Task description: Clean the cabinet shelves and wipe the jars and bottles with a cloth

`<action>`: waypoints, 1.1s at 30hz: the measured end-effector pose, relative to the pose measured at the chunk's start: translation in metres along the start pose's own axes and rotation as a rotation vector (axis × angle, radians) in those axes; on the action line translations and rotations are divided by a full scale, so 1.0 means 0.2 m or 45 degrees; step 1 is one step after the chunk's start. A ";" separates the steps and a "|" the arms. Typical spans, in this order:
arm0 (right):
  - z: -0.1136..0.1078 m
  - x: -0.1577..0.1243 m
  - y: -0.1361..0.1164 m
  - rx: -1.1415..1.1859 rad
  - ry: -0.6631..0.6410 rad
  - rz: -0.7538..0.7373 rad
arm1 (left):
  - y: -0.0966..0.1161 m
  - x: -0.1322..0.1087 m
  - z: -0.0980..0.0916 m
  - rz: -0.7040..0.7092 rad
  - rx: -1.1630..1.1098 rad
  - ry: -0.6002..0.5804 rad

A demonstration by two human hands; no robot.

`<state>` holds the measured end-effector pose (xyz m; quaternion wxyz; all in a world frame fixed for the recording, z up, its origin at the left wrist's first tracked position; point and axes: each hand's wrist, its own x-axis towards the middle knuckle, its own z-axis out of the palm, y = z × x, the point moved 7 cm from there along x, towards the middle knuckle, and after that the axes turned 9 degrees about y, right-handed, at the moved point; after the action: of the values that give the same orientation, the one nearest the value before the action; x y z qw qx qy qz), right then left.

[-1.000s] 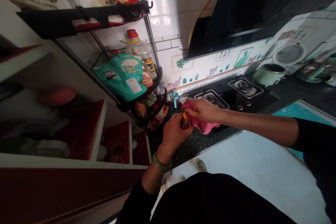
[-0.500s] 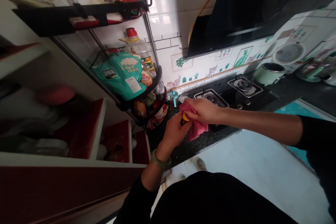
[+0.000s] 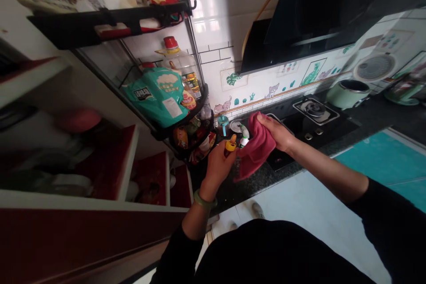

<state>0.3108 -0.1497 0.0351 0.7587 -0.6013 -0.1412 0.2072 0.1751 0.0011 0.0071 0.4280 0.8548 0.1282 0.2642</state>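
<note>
My left hand point(image 3: 218, 166) is closed around a small dark bottle with a yellow cap point(image 3: 230, 143), its top pointing up. To the right, my right hand point(image 3: 278, 134) pinches a pink cloth point(image 3: 258, 148) that hangs down over the dark counter, apart from the bottle. Between the two, behind the cloth, stands a white and green spray bottle point(image 3: 244, 136), partly hidden. A jar with a light blue handle point(image 3: 223, 125) and a round clear lid or dish point(image 3: 236, 126) sit near the wall.
A black corner rack point(image 3: 199, 108) with a teal bag point(image 3: 158, 97) and an oil bottle point(image 3: 183, 64) rises at the left. Open shelves point(image 3: 128, 168) are lower left. A gas stove point(image 3: 299, 131) and a green pot point(image 3: 348, 93) stand right, under the dark hood point(image 3: 309, 13).
My right hand has moved right with the cloth, away from the bottle, and the cloth now hangs spread out. The bottle's yellow cap and the spray bottle have come into sight.
</note>
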 end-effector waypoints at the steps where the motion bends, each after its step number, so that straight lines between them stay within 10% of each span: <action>1: 0.01 -0.03 0.00 -0.033 -0.053 -0.065 | 0.00 0.01 0.00 -0.027 -0.126 -0.011; 9: 0.23 -0.15 0.00 -0.362 -0.474 -0.568 | 0.07 -0.03 0.16 -0.342 -0.792 -0.669; 17: 0.26 -0.11 -0.01 -0.587 -0.274 -0.761 | 0.04 0.04 0.08 0.066 0.176 -0.104; 23: 0.08 -0.06 0.04 0.117 0.367 -0.447 | 0.03 0.05 0.02 -0.098 -0.237 0.020; 33: 0.26 -0.33 0.06 -0.597 -0.043 -1.232 | 0.03 0.05 0.04 -0.223 -0.587 -0.132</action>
<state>0.2276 -0.1345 0.0380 0.6105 -0.6175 -0.4566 -0.1934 0.1868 -0.0032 0.0112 0.6388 0.7326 0.1160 0.2043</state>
